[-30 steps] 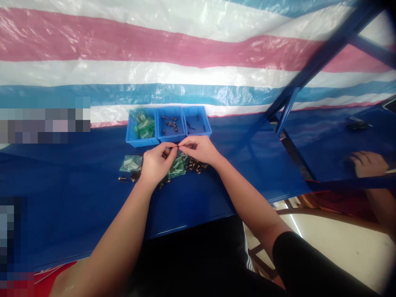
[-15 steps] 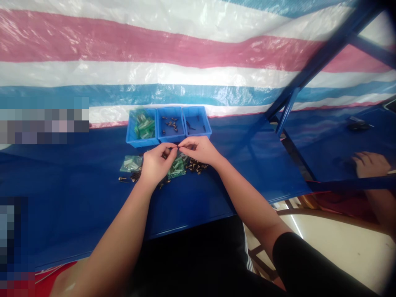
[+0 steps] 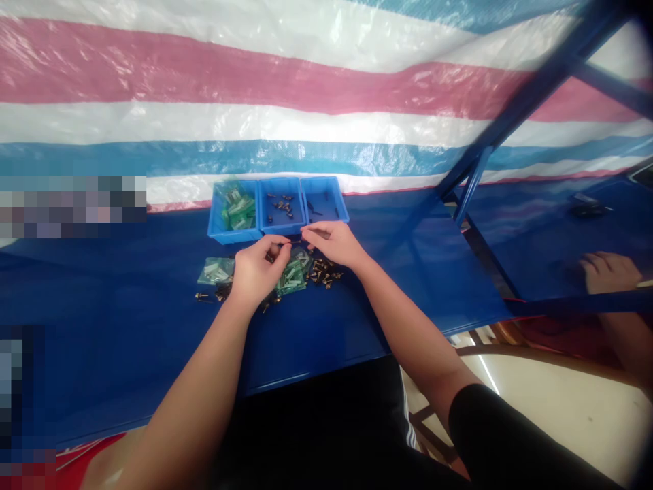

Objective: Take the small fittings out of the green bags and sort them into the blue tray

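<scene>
My left hand [image 3: 260,271] is closed in a pinch, with a thin, dark, screw-like piece [image 3: 296,241] poking out from its fingertips toward the right. Facing it, my right hand [image 3: 334,243] has thumb and fingers pinched at the piece's other side; whatever it grips is too small to make out. Under both hands lie a green-tinted bag of pale slim parts [image 3: 292,275] and, to its right, a heap of brass-coloured screws [image 3: 325,273]. A second clear bag [image 3: 216,270] lies left of my left hand, beside dark screws [image 3: 223,291] partly hidden by that wrist.
Behind my hands stand three blue bins: the left bin [image 3: 235,237] holds green bags, the middle bin [image 3: 279,227] several screws, the right bin [image 3: 324,185] a few thin dark pieces. A blue metal frame [image 3: 503,122] rises at right. Another person's hand [image 3: 611,270] rests beyond it.
My right hand has drawn slightly away to the right and up, opening a small gap between the fingertips where the thin piece now shows. My left hand has barely moved.
</scene>
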Action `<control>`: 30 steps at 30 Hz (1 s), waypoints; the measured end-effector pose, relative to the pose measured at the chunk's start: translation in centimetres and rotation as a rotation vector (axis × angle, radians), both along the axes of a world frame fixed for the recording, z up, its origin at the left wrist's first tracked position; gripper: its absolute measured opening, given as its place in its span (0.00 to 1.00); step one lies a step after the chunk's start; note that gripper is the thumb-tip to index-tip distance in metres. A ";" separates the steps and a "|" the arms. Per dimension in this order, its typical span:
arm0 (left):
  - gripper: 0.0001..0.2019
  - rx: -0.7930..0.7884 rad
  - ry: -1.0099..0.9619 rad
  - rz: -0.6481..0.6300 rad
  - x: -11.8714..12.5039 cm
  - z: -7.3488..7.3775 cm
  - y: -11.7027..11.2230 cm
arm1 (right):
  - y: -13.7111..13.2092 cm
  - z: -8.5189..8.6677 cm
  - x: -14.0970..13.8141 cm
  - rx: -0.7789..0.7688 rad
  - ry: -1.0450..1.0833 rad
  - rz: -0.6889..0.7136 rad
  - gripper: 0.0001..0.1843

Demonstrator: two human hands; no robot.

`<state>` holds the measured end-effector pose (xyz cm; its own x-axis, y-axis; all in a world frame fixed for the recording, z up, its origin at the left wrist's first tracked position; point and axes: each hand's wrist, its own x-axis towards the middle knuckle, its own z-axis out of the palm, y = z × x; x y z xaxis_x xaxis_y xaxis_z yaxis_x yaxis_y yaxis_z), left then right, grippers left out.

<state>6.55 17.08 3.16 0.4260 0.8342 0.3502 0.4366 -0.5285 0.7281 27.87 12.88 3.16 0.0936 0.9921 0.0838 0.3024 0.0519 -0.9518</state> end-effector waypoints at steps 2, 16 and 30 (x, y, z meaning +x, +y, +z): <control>0.12 0.003 -0.001 -0.004 0.0 0.0 0.0 | 0.2 -0.2 0.0 0.024 -0.049 -0.043 0.18; 0.13 0.006 0.006 0.011 -0.2 -0.3 0.2 | 0.1 -0.3 -0.4 0.093 -0.033 0.034 0.15; 0.13 0.008 -0.005 0.068 0.0 -0.2 0.2 | 0.3 -0.2 -0.2 0.070 0.097 0.127 0.16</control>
<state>6.58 17.32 2.97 0.3669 0.8581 0.3592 0.4681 -0.5040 0.7258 27.66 13.13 2.94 -0.0209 0.9885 0.1496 0.1962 0.1508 -0.9689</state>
